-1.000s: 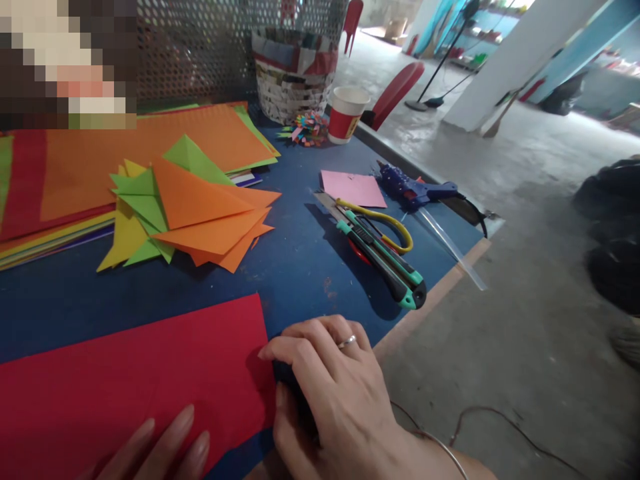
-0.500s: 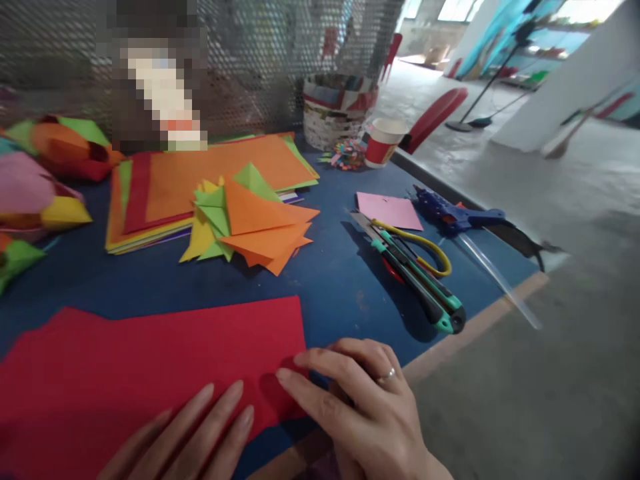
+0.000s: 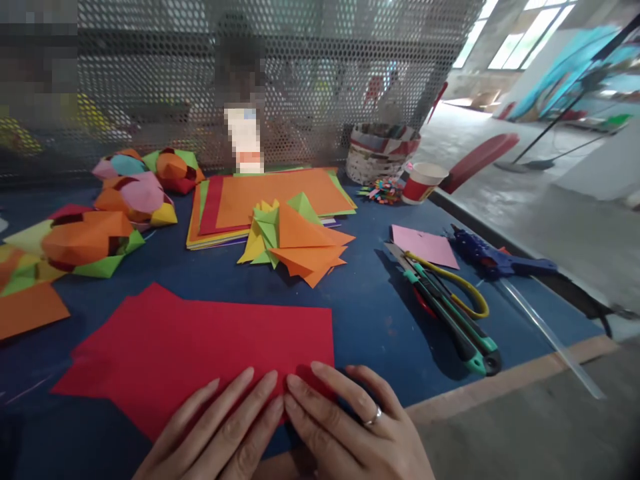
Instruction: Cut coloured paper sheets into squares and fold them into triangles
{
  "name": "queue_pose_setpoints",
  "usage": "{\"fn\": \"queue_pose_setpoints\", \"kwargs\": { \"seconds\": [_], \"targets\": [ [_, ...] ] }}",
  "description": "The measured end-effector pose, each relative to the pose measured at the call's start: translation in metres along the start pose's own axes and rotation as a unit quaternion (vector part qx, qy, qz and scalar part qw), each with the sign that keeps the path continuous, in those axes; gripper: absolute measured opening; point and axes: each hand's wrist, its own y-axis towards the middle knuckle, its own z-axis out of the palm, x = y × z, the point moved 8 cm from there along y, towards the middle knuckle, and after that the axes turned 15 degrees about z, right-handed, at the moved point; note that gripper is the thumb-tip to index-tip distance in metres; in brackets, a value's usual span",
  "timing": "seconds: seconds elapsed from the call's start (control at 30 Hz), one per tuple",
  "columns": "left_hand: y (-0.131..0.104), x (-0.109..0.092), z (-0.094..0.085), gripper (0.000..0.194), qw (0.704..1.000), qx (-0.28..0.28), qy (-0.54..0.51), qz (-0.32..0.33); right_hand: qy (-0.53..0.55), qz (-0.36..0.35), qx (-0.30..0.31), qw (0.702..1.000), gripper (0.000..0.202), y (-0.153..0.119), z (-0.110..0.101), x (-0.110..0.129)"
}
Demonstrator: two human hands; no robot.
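Observation:
Red paper (image 3: 215, 340) lies on the blue table, with angular pieces sticking out at its left side. My left hand (image 3: 220, 427) rests on the paper's near edge, palm down, fingers stretched out. Beside it my right hand (image 3: 350, 420), with a ring on one finger, presses its fingertips on the near right corner of the paper. The index fingers of both hands nearly touch. Beyond the paper sit folded orange, green and yellow pieces (image 3: 310, 247), partly over a stack of coloured sheets (image 3: 275, 197).
Cutter knives (image 3: 450, 320), yellow-handled scissors (image 3: 475, 293), pink paper (image 3: 425, 247) and a blue glue gun (image 3: 495, 257) lie right. Behind stand a paper cup (image 3: 423, 183) and a basket (image 3: 383, 150). Folded paper shapes (image 3: 87, 240) sit left. A person is behind the mesh.
The view has shifted left and up, showing more folded shapes. My left hand has moved right along the paper, up against my right hand, which now lies flatter.

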Motion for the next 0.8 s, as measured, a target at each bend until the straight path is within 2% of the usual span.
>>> {"fn": "queue_pose_setpoints", "kwargs": {
  "seconds": [0.1, 0.17, 0.23, 0.37, 0.5, 0.7, 0.8],
  "targets": [
    [0.0, -0.005, 0.002, 0.05, 0.998, 0.047, 0.027, 0.041, -0.017, -0.023, 0.053, 0.998, 0.034, 0.006, -0.001, 0.005],
    [0.001, -0.009, 0.001, 0.047, 0.992, 0.074, 0.045, 0.087, -0.013, -0.022, 0.058, 0.998, 0.032, 0.009, -0.005, 0.006],
    [0.001, -0.01, -0.002, 0.05, 0.99, 0.08, 0.046, 0.107, -0.002, -0.014, 0.061, 0.998, 0.03, 0.011, -0.006, 0.007],
    [-0.005, -0.007, -0.01, 0.063, 0.991, 0.067, 0.041, 0.105, 0.003, -0.003, 0.081, 0.997, 0.034, 0.009, -0.004, 0.01],
    [-0.022, -0.004, -0.016, 0.071, 0.991, 0.066, 0.054, 0.099, 0.008, 0.005, 0.088, 0.996, 0.036, 0.011, -0.006, 0.011],
    [-0.048, -0.004, -0.031, 0.064, 0.991, 0.057, 0.064, 0.098, 0.017, 0.006, 0.069, 0.997, 0.031, 0.018, -0.014, 0.013],
    [-0.053, -0.005, -0.036, 0.068, 0.993, 0.054, 0.069, 0.084, -0.002, 0.003, 0.063, 0.998, 0.031, 0.016, -0.014, 0.017]
  ]
}}
